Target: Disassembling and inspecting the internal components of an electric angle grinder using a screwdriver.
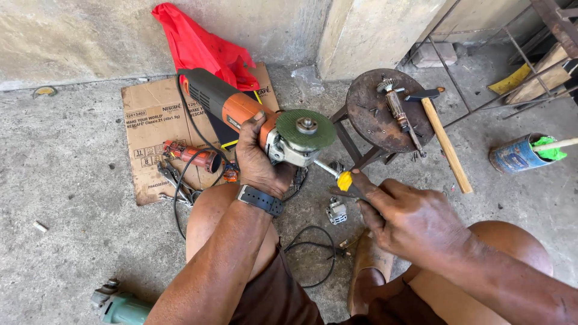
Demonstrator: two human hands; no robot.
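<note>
Clamping the grinder (241, 111) by its neck in the left grip (260, 161), disc (306, 128) up, long axis running up-left; right grip (409, 219) closed on the screwdriver (337, 176), just right, tip at the gear head.

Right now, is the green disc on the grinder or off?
On: the green disc sits on the grinder head, with a nut at its centre.

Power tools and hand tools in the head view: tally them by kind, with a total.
Grinders: 2, orange grinder in the left hand, teal grinder on the floor.
Screwdrivers: 1, yellow-tipped screwdriver in the right hand.
Hammers: 1, hammer leaning on the stool.
Total: 4
</note>
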